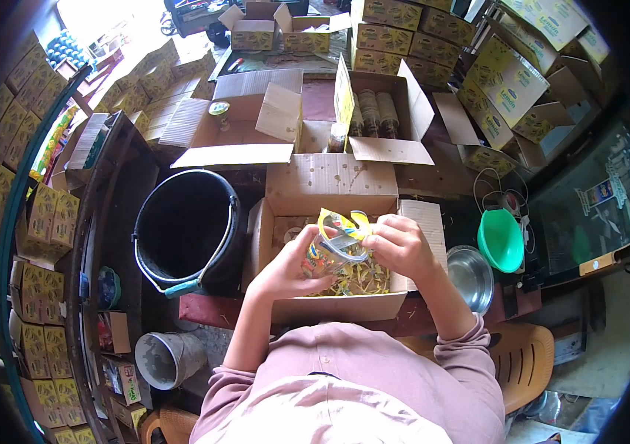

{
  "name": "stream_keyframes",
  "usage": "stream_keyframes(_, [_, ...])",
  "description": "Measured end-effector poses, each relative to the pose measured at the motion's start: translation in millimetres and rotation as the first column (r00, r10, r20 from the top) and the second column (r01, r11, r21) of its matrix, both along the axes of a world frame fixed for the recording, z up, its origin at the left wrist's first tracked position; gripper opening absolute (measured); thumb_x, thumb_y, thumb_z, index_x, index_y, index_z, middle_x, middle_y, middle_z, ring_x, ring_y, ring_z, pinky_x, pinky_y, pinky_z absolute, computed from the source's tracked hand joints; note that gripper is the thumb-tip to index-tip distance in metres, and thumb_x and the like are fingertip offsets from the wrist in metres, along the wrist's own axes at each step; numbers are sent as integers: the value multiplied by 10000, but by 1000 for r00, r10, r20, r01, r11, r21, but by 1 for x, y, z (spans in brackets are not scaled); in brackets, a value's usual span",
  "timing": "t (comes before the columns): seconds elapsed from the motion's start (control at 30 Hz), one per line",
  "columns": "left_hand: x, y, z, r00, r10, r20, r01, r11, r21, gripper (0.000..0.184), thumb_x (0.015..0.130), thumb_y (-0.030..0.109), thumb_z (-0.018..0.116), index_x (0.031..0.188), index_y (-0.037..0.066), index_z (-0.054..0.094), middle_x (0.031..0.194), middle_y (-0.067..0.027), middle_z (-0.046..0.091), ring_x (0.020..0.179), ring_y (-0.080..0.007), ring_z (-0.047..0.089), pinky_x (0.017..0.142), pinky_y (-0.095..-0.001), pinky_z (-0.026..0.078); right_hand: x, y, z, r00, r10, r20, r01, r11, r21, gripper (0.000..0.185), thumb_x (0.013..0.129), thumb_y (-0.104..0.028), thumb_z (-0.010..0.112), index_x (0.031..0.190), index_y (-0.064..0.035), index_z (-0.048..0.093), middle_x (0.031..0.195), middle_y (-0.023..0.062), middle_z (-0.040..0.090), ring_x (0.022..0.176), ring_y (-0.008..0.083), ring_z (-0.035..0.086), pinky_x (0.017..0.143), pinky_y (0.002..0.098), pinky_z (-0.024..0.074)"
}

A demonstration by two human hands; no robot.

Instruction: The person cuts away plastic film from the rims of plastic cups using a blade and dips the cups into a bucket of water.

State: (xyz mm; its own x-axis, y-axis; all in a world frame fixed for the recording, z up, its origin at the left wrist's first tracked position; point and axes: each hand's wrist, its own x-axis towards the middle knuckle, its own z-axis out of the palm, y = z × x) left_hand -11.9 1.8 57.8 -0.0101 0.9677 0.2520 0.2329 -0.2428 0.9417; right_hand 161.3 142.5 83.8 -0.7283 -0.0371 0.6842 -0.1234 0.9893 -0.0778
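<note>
Above an open cardboard box (332,164), my left hand (293,265) is wrapped round a clear plastic jar (339,259) with a coloured label. The jar is tilted, its mouth towards the right. My right hand (401,246) pinches a yellow printed film piece (342,224) at the jar's rim, its fingers closed. Whether the film is fixed to the jar cannot be made out. Yellow strips and scraps (359,282) lie in the box below both hands.
Left of the box stands a black bucket (185,226). A metal bowl (470,278) and a green bowl (501,240) are at the right. Behind, an open carton (408,100) holds stacked jars (379,115). A grey bucket (170,360) is lower left.
</note>
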Motion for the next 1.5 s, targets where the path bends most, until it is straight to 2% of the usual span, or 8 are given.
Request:
stream_keyframes(0.4, [-6,-1,-5,987,-118,113,128,988,-91,645,654,67,688,1214,22,372,1138,-101,467,1056,-153,443,923,-295,358,0,-2,-4,1000,12,-4,-12,1000,3,169,592,-89,632,748,-53,578,727,40,588,706,194,587,633,317,508])
stream_keyframes(0.5, [-7,-1,-4,991,-130,26,132,990,-46,656,653,91,692,1218,18,366,1136,-96,463,1055,-147,435,906,-289,367,2,-1,-3,1000,17,-4,-17,1000,18,173,590,-90,632,750,-53,578,723,40,585,705,194,587,629,316,508])
stream_keyframes(0.8, [-7,-4,-7,956,-165,240,206,966,-156,662,653,154,709,1212,55,369,1058,-82,481,982,-144,446,860,-280,374,2,-1,-4,999,27,-18,-26,999,25,158,593,-85,632,732,-47,566,716,44,582,702,196,588,630,318,509])
stream_keyframes(0.9, [-12,-5,-10,967,-189,169,222,954,-203,724,633,119,707,1247,16,337,1125,-88,473,1029,-144,454,882,-287,376,2,0,-3,1000,21,-10,-21,999,31,156,594,-83,630,730,-45,566,716,51,584,700,201,588,628,322,510])
stream_keyframes(1.03, [-7,-4,-21,878,-192,438,310,926,-215,755,634,116,713,1266,26,310,1097,-91,498,1001,-141,474,865,-289,389,-2,-1,-5,999,40,-10,-40,999,17,152,590,-82,629,722,-45,561,721,57,586,705,206,590,632,325,513])
stream_keyframes(1.3, [-10,-6,-27,778,-251,576,415,894,-171,689,656,78,705,1238,28,339,992,-80,533,697,-99,526,596,-231,441,-1,0,-10,998,55,-32,-55,998,-6,174,582,-99,632,723,-36,551,730,58,581,721,210,592,652,333,514])
stream_keyframes(1.4, [-10,-1,-33,671,-379,637,587,797,-145,626,700,92,693,1222,29,353,1028,-72,515,824,-90,519,698,-234,453,-3,0,-8,997,69,-38,-69,998,5,173,584,-103,632,721,-36,549,733,59,578,721,210,591,650,335,513])
stream_keyframes(1.5, [-8,-3,-26,570,-375,731,606,793,-66,593,712,100,693,1199,21,366,956,-79,525,677,-87,522,567,-221,454,-2,-1,-5,995,89,-39,-89,996,4,174,586,-105,631,722,-34,549,727,60,573,720,212,589,652,333,511])
